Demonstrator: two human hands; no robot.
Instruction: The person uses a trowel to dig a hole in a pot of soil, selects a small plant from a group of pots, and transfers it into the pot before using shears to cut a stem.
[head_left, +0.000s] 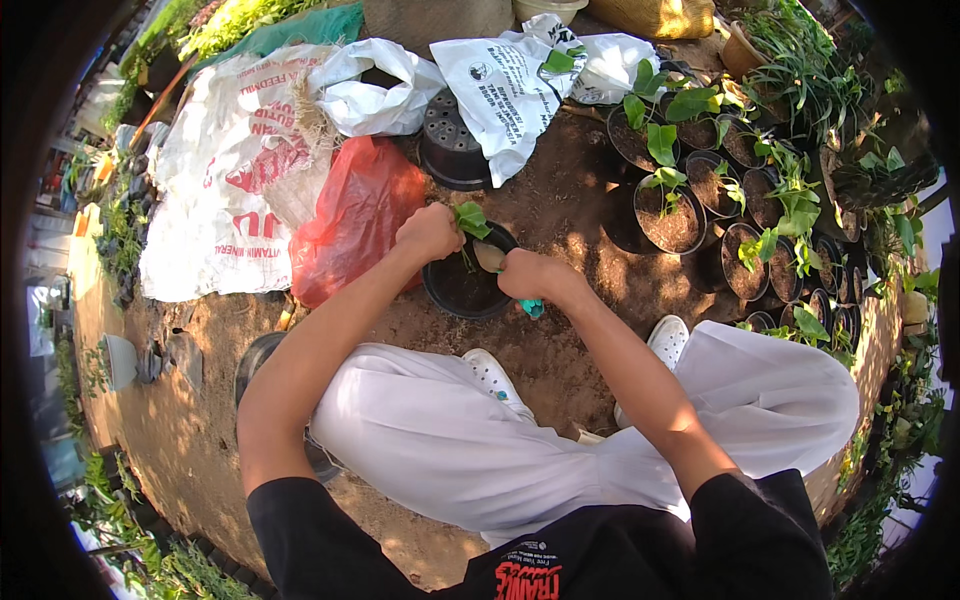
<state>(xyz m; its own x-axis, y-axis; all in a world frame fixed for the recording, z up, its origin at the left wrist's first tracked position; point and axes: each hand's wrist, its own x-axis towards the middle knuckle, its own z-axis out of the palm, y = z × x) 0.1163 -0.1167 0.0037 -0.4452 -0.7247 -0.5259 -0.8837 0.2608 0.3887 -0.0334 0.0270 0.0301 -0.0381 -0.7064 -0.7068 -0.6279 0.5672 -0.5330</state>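
A black plastic plant pot (447, 306) with dark soil inside stands on the ground before me. At its far left rim, my left hand (431, 231) is closed around the stem of a green leafy seedling (472, 220), whose lower stem hangs into the pot. My right hand (538, 274) grips a hand trowel at the pot's right side. The teal handle (532, 308) sticks out below my fist, and the pale trowel blade (489, 256) reaches over the soil near the stem. How deep the stem goes cannot be made out.
A red plastic bag (360, 217) lies left of the pot, beside a printed white woven sack (217, 180). An upturned black pot (452, 142) and a white printed bag (499, 90) lie beyond. Several potted seedlings (670, 217) crowd the right. My white shoes (499, 382) rest nearby.
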